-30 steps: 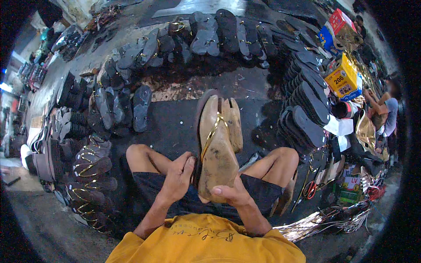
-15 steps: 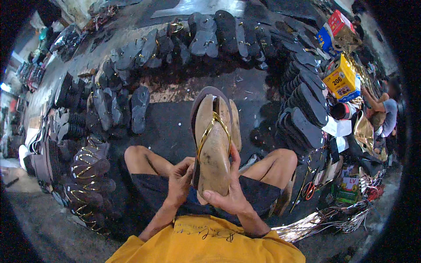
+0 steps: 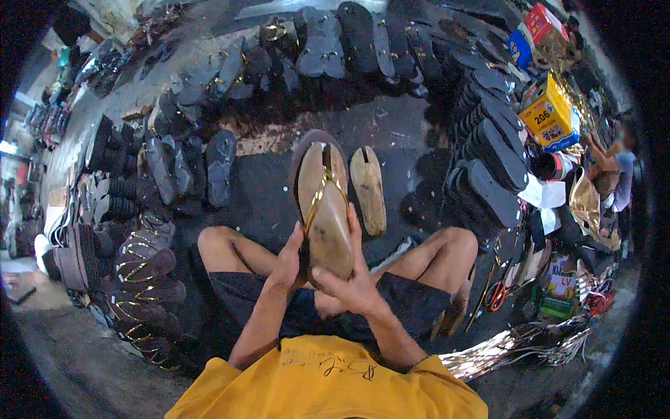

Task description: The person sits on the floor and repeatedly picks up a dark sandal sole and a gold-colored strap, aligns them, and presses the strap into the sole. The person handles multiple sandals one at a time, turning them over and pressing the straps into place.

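Note:
Over my lap I hold a wooden shoe last (image 3: 331, 241), its toe end pointing away from me. A gold thong strap (image 3: 317, 200) crosses the last, and a dark sandal sole (image 3: 301, 167) lies beneath it, showing along the left edge and the toe. My right hand (image 3: 359, 285) is closed round the heel end, thumb on top and fingers along the right side. My left hand (image 3: 285, 262) presses against the sole's left edge near the strap's end; some of its fingers are hidden underneath. A second wooden last (image 3: 368, 188) lies on the dark floor just beyond, to the right.
Stacks of dark soles (image 3: 488, 153) curve round the right and far sides. Gold-strapped sandals (image 3: 146, 279) are piled at left. Red-handled scissors (image 3: 496, 296), a green tin (image 3: 560, 293) and shiny strips (image 3: 516, 349) lie at right. Another person (image 3: 614, 167) sits beyond a yellow box (image 3: 548, 115).
The held last with its sole and strap has moved slightly left and nearer me, uncovering the second last. My left hand has shifted up along the sole's edge, fingers straighter.

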Motion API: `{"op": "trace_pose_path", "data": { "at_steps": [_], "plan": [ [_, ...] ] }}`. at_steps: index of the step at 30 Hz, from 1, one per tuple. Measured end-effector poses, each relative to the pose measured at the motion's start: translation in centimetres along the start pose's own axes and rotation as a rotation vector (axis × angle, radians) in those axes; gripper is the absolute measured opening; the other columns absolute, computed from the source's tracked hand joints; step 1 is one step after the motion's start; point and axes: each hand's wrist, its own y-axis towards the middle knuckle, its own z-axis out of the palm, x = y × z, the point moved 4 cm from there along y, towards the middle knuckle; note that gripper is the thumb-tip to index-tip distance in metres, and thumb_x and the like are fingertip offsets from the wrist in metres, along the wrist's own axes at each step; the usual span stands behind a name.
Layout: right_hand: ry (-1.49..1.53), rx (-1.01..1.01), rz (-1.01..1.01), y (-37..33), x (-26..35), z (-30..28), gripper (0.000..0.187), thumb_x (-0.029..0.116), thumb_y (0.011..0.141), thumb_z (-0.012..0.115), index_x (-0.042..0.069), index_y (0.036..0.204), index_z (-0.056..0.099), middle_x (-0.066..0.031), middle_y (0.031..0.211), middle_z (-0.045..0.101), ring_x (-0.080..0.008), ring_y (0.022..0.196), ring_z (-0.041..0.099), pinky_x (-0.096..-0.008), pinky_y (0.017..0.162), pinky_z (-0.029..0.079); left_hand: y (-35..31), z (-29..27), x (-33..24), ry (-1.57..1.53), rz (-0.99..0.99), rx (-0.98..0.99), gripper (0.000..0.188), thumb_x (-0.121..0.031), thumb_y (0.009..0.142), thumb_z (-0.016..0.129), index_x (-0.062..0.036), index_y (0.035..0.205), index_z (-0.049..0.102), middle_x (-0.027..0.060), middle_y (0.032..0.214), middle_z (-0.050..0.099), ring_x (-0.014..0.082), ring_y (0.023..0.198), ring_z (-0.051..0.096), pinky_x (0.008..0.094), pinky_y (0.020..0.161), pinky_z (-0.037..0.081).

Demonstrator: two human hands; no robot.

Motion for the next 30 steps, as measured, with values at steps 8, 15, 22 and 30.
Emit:
{"op": "trace_pose_path", "data": {
  "at_steps": [8,15,22,30],
  "plan": [
    [0.206,-0.105,0.141,-1.8,3.2,-4.0,0.125,0.007,0.077,0.079,0.015,0.175,0.003,-0.0175,0.174,0.026,-0.0317,0.162,0.026,-0.0438,0.131,0.025,3.6,-6.7,-0.7,-0.599,0.02,0.079,0.075,-0.064,0.109,0.048,-0.0071,0.158,0.046,0.0159,0.14,0.063,0.0291,0.112,0.065,0.044,0.092,0.056],
    [-1.058,-0.398,-0.176,8.5,-1.6,-18.8,0.086,0.003,0.086,0.067,0.006,0.165,0.033,-0.0259,0.169,0.031,-0.0465,0.156,0.029,-0.0513,0.131,0.024,0.1,-0.2,0.4,-0.799,-0.006,0.596,0.072,-0.06,0.106,0.058,-0.0134,0.159,0.042,0.01,0.126,0.051,0.0173,0.092,0.048,0.0339,0.078,0.047],
    [-0.872,0.224,-0.46,11.0,10.6,-3.7,0.116,0.039,0.065,0.103,0.005,0.16,0.045,-0.0175,0.162,0.048,-0.034,0.139,0.055,-0.0466,0.118,0.041,-4.0,2.1,4.8,-0.418,-0.29,0.598,0.059,-0.024,0.097,0.074,-0.0054,0.148,0.052,0.0098,0.12,0.065,0.0198,0.101,0.064,0.0346,0.082,0.054],
    [-0.672,0.543,-0.289,20.2,-0.1,11.1,0.107,0.038,0.068,0.102,0.006,0.157,0.051,-0.0149,0.15,0.061,-0.0292,0.136,0.059,-0.043,0.114,0.049,-15.5,-13.0,-1.4,0.627,0.473,-0.719,0.045,-0.009,0.09,0.084,0.0015,0.132,0.071,0.0154,0.117,0.08,0.0193,0.104,0.075,0.0368,0.095,0.058]
  ]
}}
